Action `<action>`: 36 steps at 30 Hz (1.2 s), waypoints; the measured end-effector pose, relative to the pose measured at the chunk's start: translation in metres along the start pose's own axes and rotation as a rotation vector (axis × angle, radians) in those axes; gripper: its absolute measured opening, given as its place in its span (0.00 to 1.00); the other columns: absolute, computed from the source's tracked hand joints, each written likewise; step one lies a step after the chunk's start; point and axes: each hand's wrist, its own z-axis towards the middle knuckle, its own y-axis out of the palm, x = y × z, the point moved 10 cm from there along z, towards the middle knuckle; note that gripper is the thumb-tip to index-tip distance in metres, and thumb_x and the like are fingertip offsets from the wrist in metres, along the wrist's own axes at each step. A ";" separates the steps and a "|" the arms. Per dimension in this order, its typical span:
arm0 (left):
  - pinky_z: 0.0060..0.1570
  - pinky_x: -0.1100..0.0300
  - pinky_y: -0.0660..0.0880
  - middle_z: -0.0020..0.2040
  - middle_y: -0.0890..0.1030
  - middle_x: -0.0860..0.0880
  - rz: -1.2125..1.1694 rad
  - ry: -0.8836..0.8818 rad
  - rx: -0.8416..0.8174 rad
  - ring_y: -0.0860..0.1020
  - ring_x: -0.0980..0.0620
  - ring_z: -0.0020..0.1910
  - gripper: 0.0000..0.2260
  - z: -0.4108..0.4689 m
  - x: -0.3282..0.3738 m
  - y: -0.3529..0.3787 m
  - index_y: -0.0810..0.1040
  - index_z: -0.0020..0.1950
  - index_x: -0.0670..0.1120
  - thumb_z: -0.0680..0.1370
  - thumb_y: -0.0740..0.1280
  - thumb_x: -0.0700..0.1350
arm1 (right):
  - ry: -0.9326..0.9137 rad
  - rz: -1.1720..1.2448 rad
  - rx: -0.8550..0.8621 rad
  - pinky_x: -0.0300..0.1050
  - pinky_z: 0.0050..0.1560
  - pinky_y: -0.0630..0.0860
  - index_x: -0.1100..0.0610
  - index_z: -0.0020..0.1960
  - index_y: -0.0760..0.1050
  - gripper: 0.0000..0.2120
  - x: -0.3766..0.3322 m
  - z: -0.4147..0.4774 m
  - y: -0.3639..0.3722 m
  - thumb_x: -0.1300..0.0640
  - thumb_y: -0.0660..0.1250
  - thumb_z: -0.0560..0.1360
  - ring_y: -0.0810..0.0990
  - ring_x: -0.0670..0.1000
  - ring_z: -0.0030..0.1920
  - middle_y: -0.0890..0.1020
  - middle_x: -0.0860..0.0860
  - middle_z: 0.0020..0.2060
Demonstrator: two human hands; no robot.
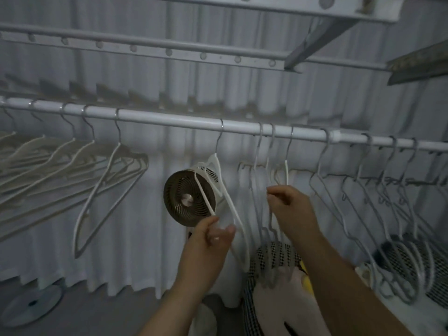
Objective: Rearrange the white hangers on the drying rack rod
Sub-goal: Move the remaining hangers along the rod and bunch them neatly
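A white rod (169,118) runs across the view, sloping down to the right. Several white hangers (60,163) hang bunched on its left part, swung sideways. One white hanger (226,187) hangs alone at the middle; my left hand (213,241) pinches its lower bar. Right of it a small group of thin hangers (269,170) hangs close together, and my right hand (288,204) grips them from the front. More thin grey hangers (378,202) fill the rod's right part.
A round fan (189,197) stands behind the middle hanger, against a white curtain (135,238). Checked laundry baskets (278,255) with cloth sit low at the right. A perforated rail (145,48) runs above the rod. A round base (31,304) lies on the floor, lower left.
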 end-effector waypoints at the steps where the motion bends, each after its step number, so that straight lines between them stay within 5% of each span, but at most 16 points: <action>1: 0.40 0.67 0.72 0.39 0.76 0.54 0.027 -0.002 0.005 0.76 0.58 0.41 0.21 0.002 0.000 0.008 0.69 0.64 0.45 0.73 0.67 0.48 | 0.006 -0.026 -0.017 0.20 0.32 0.68 0.61 0.55 0.76 0.10 0.004 0.002 0.003 0.63 0.62 0.75 0.74 0.40 0.36 0.77 0.47 0.39; 5: 0.35 0.66 0.69 0.45 0.74 0.54 0.153 0.002 0.016 0.74 0.61 0.39 0.31 0.012 0.006 0.030 0.61 0.69 0.53 0.69 0.70 0.53 | -0.003 -0.080 -0.057 0.34 0.53 0.65 0.60 0.64 0.70 0.18 0.007 0.007 0.013 0.57 0.64 0.75 0.74 0.48 0.56 0.76 0.53 0.58; 11: 0.32 0.64 0.69 0.36 0.72 0.50 0.052 -0.034 0.038 0.72 0.55 0.32 0.21 0.013 -0.001 0.024 0.64 0.67 0.50 0.76 0.63 0.39 | 0.062 -0.157 -0.198 0.39 0.52 0.68 0.60 0.72 0.58 0.28 0.015 0.012 0.037 0.58 0.63 0.75 0.75 0.49 0.51 0.76 0.43 0.38; 14: 0.31 0.62 0.67 0.36 0.72 0.53 0.044 -0.021 0.076 0.71 0.55 0.31 0.18 0.011 -0.001 0.005 0.66 0.66 0.53 0.77 0.60 0.41 | 0.075 -0.275 -0.241 0.45 0.59 0.70 0.59 0.73 0.55 0.30 0.018 0.013 0.049 0.56 0.62 0.75 0.76 0.55 0.57 0.80 0.56 0.53; 18: 0.38 0.56 0.71 0.40 0.76 0.48 0.090 -0.001 0.094 0.76 0.49 0.36 0.17 0.011 0.005 -0.029 0.67 0.66 0.54 0.78 0.57 0.41 | 0.093 -0.397 -0.229 0.51 0.64 0.67 0.59 0.71 0.58 0.27 0.013 0.012 0.060 0.55 0.61 0.74 0.76 0.57 0.56 0.80 0.57 0.53; 23: 0.28 0.75 0.68 0.36 0.73 0.58 0.070 0.026 0.093 0.74 0.62 0.32 0.16 0.012 0.008 -0.071 0.69 0.51 0.65 0.78 0.56 0.41 | 0.136 -0.442 -0.156 0.50 0.62 0.61 0.60 0.67 0.62 0.24 0.008 0.013 0.072 0.53 0.61 0.73 0.77 0.56 0.54 0.81 0.55 0.49; 27: 0.24 0.72 0.66 0.25 0.74 0.58 0.062 0.028 0.146 0.70 0.64 0.22 0.18 0.018 0.004 -0.110 0.69 0.44 0.68 0.78 0.58 0.41 | 0.158 -0.506 -0.061 0.50 0.65 0.55 0.61 0.68 0.61 0.25 0.001 0.010 0.078 0.51 0.59 0.75 0.74 0.57 0.58 0.79 0.58 0.54; 31: 0.25 0.69 0.67 0.24 0.74 0.57 0.027 0.015 0.179 0.69 0.63 0.21 0.17 0.027 -0.005 -0.145 0.70 0.44 0.67 0.77 0.58 0.42 | 0.052 -0.683 0.036 0.47 0.50 0.55 0.60 0.56 0.71 0.14 -0.025 0.005 0.086 0.53 0.57 0.75 0.76 0.56 0.44 0.81 0.55 0.39; 36: 0.25 0.68 0.66 0.28 0.70 0.53 0.036 0.003 0.175 0.67 0.60 0.23 0.17 0.034 -0.012 -0.175 0.70 0.44 0.67 0.78 0.58 0.41 | -0.069 -0.946 0.059 0.44 0.47 0.57 0.56 0.49 0.74 0.09 -0.058 -0.005 0.111 0.56 0.56 0.75 0.77 0.53 0.44 0.80 0.52 0.39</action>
